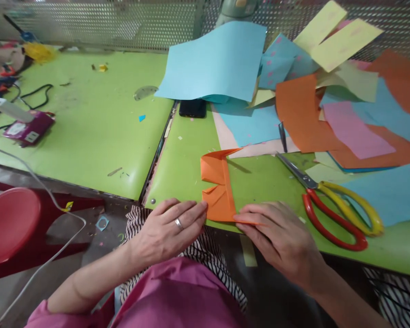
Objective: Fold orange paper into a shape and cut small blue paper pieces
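A folded piece of orange paper [218, 200] lies at the front edge of the green table, with creases on its left half and a narrow folded strip down its right side. At its lower left corner, my left hand [174, 228], with a ring on one finger, has its fingers pressed together on the paper; the thumb is hidden. My right hand [276, 237] pinches the lower right part of the same paper between thumb and fingers. Big scissors [314, 184] with one red and one yellow handle lie to the right of my right hand.
Loose blue, orange, pink and yellow sheets pile up at the right, under a large light blue sheet [215, 64]. A dark phone [192, 108] pokes out beneath it. A purple power box [29, 127] with cables sits at the left, above a red stool [12, 225].
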The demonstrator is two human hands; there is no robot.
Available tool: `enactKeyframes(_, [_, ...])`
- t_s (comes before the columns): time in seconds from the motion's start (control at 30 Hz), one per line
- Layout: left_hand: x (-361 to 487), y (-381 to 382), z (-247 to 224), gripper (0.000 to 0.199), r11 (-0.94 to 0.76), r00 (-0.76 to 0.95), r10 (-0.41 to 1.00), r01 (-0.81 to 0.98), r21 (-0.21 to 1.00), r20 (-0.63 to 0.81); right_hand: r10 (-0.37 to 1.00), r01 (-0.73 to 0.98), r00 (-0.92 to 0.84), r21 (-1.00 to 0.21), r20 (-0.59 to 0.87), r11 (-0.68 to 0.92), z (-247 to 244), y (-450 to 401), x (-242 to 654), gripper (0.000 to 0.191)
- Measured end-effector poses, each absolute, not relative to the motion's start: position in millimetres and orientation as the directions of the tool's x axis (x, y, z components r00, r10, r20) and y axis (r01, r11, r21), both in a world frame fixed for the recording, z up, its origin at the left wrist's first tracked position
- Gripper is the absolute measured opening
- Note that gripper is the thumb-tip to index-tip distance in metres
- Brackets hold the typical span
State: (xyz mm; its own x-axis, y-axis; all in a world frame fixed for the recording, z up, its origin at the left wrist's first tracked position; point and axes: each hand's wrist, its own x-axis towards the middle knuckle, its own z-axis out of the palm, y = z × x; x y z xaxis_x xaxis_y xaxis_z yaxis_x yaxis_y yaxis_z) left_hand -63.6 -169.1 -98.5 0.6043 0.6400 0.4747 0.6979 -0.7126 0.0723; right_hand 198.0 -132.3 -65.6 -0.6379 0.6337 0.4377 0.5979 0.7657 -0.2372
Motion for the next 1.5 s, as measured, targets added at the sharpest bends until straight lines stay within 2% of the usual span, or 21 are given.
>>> enactKeyframes(0.13, [-61.7, -167.3, -97.8, 0.023, -0.72, 0.611, 0.631, 0.691, 0.068, 0.478, 0.733, 0.664, -0.528, -0.33, 0.428, 0.671, -62.4, -132.8, 185.1, 0.019])
enactKeyframes(0.23, [-61.3, -167.3, -99.4, 0.025, -0.716, 0.599, 0.633, 0.695, 0.075, 0.491, 0.769, 0.689, -0.471, -0.365, 0.431, 0.626, -64.1, -133.3, 180.6, 0.016])
enactKeyframes(0.47, [-61.1, -170.4, -100.3, 0.051, -0.718, 0.634, 0.615, 0.696, 0.001, 0.469, 0.817, 0.752, -0.426, -0.351, 0.387, 0.558, -65.6, -129.9, 177.2, 0.017])
enactKeyframes(0.53, [-60.3, -171.5, -101.3, 0.052, -0.703, 0.626, 0.621, 0.711, -0.018, 0.471, 0.825, 0.766, -0.411, -0.343, 0.388, 0.543, -66.1, -128.6, 176.5, 0.013])
enactKeyframes(0.6, [-59.3, -172.0, -102.4, 0.051, -0.696, 0.617, 0.621, 0.717, -0.021, 0.483, 0.802, 0.761, -0.422, -0.316, 0.423, 0.567, -67.3, -128.0, 177.7, 0.009])
enactKeyframes(0.67, [-57.8, -171.4, -102.3, 0.049, -0.695, 0.609, 0.626, 0.719, -0.006, 0.488, 0.741, 0.725, -0.486, -0.26, 0.463, 0.638, -68.6, -127.7, 181.2, 0.015])
enactKeyframes(0.77, [-53.1, -167.6, -98.8, 0.045, -0.7, 0.59, 0.632, 0.712, 0.045, 0.503, 0.653, 0.647, -0.609, -0.193, 0.45, 0.737, -68.7, -127.3, 187.3, 0.021])
enactKeyframes(0.87, [-46.0, -162.6, -92.9, 0.04, -0.726, 0.577, 0.605, 0.683, 0.083, 0.548, 0.616, 0.607, -0.646, -0.185, 0.451, 0.773, -67.4, -129.8, 189.3, 0.025])
enactKeyframes(1.0, [-41.1, -163.1, -88.0, 0.027, -0.796, 0.639, 0.509, 0.605, 0.032, 0.576, 0.568, 0.589, -0.672, -0.122, 0.476, 0.799, -70.3, -144.2, 186.9, 0.023])
enactKeyframes(1.13, [-44.6, -169.1, -84.4, 0.023, -0.835, 0.642, 0.435, 0.55, 0.016, 0.631, 0.516, 0.581, -0.697, -0.029, 0.499, 0.813, -70.6, -158.3, 185.2, 0.014])
enactKeyframes(1.23, [-45.3, -166.8, -72.4, 0.021, -0.833, 0.549, 0.473, 0.534, 0.146, 0.69, 0.492, 0.584, -0.654, -0.028, 0.575, 0.811, -53.9, -154.2, 182.2, 0.015])
enactKeyframes(1.3, [-43.1, -161.5, -59.3, 0.019, -0.79, 0.421, 0.578, 0.503, 0.351, 0.699, 0.501, 0.601, -0.589, -0.07, 0.634, 0.796, -35.3, -146.0, 178.0, 0.017])
enactKeyframes(1.4, [-38.9, -152.7, -40.1, 0.012, -0.673, 0.231, 0.734, 0.371, 0.64, 0.638, 0.532, 0.608, -0.489, -0.167, 0.692, 0.776, -9.0, -135.6, 169.3, 0.021])
enactKeyframes(1.5, [-37.1, -147.5, -31.9, 0.009, -0.587, 0.133, 0.809, 0.248, 0.771, 0.573, 0.515, 0.574, -0.456, -0.202, 0.726, 0.793, 3.4, -131.9, 161.2, 0.019])
